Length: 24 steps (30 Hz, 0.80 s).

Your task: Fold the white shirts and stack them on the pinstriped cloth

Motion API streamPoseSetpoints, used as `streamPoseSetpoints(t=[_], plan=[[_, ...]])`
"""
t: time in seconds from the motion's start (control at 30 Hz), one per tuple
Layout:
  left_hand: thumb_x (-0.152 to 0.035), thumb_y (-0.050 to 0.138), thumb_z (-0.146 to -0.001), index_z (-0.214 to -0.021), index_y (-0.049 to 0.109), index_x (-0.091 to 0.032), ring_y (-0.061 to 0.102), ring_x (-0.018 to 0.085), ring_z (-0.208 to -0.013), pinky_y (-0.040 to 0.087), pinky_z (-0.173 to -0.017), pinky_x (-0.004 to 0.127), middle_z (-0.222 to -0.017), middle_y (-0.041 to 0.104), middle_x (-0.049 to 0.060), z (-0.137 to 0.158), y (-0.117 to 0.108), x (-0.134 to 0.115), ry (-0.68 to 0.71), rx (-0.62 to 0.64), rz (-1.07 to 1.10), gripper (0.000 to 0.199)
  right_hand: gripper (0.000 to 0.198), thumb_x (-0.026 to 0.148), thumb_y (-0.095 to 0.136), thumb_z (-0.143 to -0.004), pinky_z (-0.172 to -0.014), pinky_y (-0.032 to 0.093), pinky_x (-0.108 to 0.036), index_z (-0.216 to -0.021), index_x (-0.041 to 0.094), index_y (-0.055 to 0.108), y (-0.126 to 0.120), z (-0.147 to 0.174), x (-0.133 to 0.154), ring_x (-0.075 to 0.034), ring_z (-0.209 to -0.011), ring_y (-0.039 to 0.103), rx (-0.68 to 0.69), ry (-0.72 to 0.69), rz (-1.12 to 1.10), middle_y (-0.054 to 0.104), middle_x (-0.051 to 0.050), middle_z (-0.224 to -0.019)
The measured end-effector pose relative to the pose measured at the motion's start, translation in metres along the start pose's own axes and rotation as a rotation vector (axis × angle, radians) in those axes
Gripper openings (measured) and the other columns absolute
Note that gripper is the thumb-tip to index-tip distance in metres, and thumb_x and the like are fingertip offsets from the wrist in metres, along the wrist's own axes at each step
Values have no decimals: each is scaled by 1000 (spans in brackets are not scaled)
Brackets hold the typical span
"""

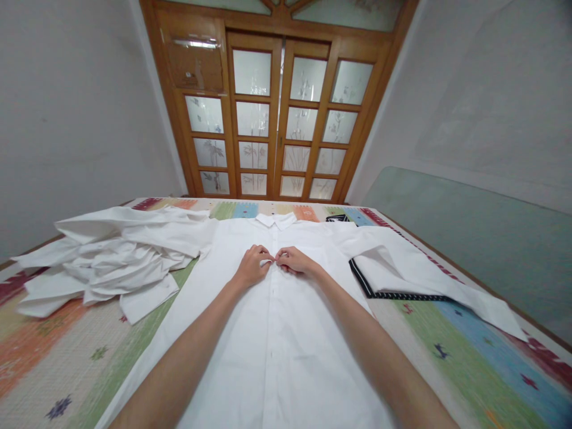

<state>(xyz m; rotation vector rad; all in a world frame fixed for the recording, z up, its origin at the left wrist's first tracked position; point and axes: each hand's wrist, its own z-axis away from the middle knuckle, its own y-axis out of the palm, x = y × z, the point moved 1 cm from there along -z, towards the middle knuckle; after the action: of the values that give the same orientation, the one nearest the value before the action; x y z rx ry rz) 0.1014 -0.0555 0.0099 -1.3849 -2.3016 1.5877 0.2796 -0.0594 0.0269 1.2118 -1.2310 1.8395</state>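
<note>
Closest to me, the white shirt point(286, 351) lies spread over the middle of the patterned cloth point(460, 351), its smooth, thin fabric running off the bottom of my view and reaching up almost to the cloth's far edge. A straight front strip goes up the center, dotted with small pale buttons. My two bare forearms come in over it, and the left hand point(254, 265) and right hand point(295, 260) meet on that strip, below the collar. Each grip is narrow, thumb and fingers pinched on the shirt with the tips almost touching; whether a button sits between them is too small for me to tell.

Toward the cloth's left edge I have a heap of white garments point(111, 250), crumpled into soft, overlapping folds. Toward the right edge a creased white sleeve point(415, 256) tapers outward, over a black band point(367, 292) with light dashes that bends at a corner. The cloth shows stripes in green, blue, orange and dark red with little star and animal figures. Near its far edge are the pointed collar point(276, 221) and a black-and-white piece point(337, 218).

Along the right stands a smooth, round-cornered green panel point(469, 208); farthest off, wooden doors point(286, 113) hold frosted panes with plant designs.
</note>
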Motion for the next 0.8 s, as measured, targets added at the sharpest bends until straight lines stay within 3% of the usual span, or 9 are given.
streamPoseSetpoints(t=[0.8], plan=[[-13, 57, -77, -81, 74, -23, 55, 21, -90, 49, -87, 35, -91, 61, 7, 3, -2, -4, 152, 19, -75, 20, 10, 10, 49, -76, -32, 22, -16, -79, 17, 55, -1, -5, -8, -4, -29, 34, 14, -38, 9, 51, 11, -45]])
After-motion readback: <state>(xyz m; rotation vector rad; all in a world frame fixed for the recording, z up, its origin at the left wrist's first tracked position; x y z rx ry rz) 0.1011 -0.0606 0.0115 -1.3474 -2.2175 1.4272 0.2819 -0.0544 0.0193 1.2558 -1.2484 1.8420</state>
